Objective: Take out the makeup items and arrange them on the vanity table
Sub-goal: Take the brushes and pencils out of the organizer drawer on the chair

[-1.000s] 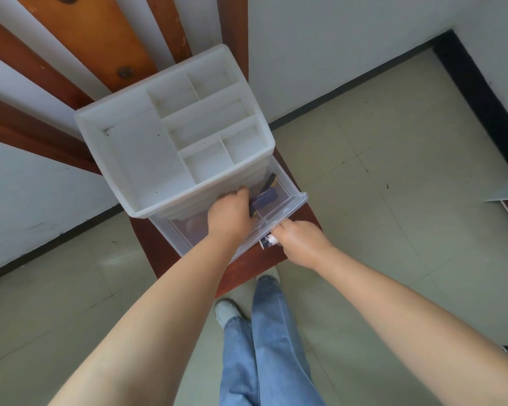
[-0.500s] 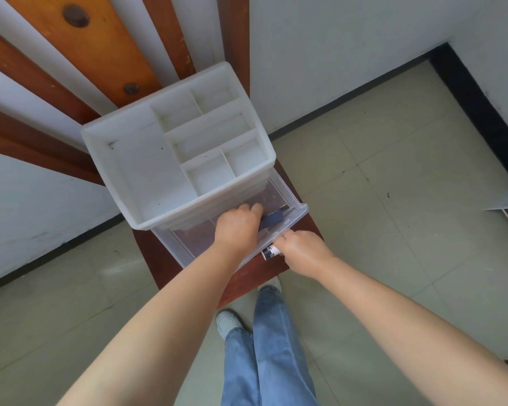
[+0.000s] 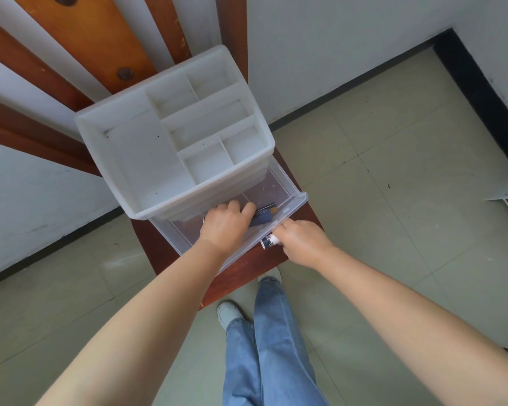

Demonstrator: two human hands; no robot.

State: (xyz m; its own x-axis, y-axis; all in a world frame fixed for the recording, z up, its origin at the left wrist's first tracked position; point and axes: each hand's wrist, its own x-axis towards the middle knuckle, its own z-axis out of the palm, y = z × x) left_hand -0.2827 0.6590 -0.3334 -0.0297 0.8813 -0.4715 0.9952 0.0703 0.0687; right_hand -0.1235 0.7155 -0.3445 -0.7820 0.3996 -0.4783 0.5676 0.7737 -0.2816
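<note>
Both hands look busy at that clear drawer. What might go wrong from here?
1. The drawer is pulled far out past the table edge; a further tug might drop it out of the organiser.
2. The right hand grips a small tube while touching the drawer front, so the tube could slip to the floor.
3. The left hand has only a fingertip grip on the dark item, which may fall back.

Bare forearms, blue jeans [image 3: 272,353], grey sneakers [image 3: 228,313].
</note>
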